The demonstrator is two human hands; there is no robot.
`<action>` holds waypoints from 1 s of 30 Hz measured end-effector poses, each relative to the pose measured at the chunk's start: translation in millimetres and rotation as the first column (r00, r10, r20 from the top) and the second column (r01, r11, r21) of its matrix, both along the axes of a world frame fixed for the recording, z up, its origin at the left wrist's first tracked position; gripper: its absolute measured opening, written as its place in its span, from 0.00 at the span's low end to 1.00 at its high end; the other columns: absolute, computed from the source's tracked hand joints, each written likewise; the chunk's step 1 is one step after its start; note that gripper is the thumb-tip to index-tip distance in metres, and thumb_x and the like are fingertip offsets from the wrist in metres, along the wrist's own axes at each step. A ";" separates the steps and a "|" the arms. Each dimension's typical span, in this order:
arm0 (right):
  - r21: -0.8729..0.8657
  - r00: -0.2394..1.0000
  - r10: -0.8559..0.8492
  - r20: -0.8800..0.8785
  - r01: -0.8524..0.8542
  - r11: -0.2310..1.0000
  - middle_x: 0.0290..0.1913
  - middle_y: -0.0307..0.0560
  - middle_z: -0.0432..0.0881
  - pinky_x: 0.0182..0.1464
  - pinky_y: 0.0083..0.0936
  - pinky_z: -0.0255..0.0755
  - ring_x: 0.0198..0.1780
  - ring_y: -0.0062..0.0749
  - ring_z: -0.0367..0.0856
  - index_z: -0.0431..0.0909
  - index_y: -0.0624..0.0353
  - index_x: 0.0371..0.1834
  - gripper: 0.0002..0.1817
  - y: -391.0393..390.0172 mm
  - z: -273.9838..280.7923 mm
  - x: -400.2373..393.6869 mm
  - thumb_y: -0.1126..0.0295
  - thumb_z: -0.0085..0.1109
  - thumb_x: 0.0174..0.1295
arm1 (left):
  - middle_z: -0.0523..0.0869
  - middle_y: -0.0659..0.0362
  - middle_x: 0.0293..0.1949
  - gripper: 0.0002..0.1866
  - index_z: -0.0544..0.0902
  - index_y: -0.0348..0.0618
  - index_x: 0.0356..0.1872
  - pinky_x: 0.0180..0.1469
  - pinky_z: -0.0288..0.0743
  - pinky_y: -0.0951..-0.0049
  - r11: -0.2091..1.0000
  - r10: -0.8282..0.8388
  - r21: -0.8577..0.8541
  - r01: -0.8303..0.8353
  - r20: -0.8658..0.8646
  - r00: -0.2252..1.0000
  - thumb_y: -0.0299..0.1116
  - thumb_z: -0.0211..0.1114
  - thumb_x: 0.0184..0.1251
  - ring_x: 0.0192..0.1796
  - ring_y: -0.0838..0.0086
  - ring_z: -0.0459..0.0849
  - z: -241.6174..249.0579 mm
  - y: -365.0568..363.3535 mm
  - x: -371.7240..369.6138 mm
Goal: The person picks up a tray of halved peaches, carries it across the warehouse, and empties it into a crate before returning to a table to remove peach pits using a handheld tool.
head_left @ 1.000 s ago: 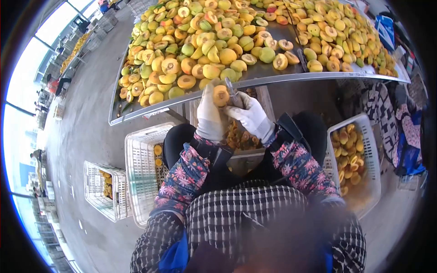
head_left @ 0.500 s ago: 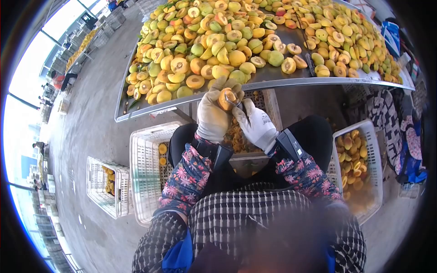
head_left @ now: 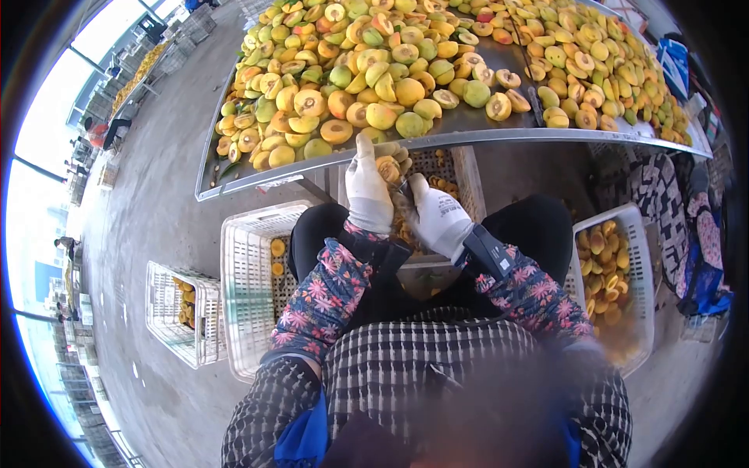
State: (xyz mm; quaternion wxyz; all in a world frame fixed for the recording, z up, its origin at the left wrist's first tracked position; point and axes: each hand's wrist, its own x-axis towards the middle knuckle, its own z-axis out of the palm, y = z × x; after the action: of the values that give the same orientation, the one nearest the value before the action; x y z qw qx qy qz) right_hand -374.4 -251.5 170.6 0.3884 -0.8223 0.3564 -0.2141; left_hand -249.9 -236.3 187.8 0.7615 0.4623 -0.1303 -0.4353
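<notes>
Fruit half (head_left: 388, 168) gripped by left hand (head_left: 368, 187), tool (head_left: 403, 187) by right hand (head_left: 441, 217), table edge (head_left: 484, 140) near, wide floor (head_left: 175, 187) leftward

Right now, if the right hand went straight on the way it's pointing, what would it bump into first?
Most likely the fruit half in the left hand, or that hand itself. The right hand points up and leftward at them, but exact depth is unclear.

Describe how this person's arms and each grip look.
The left grip and right grip wear whitish gloves; the right glove has small dark print. A boxy dark unit sits at the right wrist. Forearm sleeves are dark with pink flowers; upper sleeves, checked.
</notes>
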 end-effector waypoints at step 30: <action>0.895 0.857 -0.257 0.446 -0.426 0.133 0.17 0.32 0.62 0.12 0.18 0.47 0.10 0.17 0.52 0.72 0.51 0.38 0.20 -21.2 1.9 -27.0 0.46 0.45 0.73 | 0.83 0.55 0.23 0.26 0.81 0.33 0.28 0.27 0.79 0.73 0.994 0.026 0.094 -0.052 0.251 0.968 0.51 0.60 0.71 0.23 0.73 0.82 -10.0 -51.0 21.8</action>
State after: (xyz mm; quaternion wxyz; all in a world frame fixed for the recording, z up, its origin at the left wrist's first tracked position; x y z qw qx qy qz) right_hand -401.4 -272.7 172.5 0.9192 -0.2914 0.2417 -0.1086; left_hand -228.1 -287.3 177.8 0.7234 0.5533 -0.1941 -0.3645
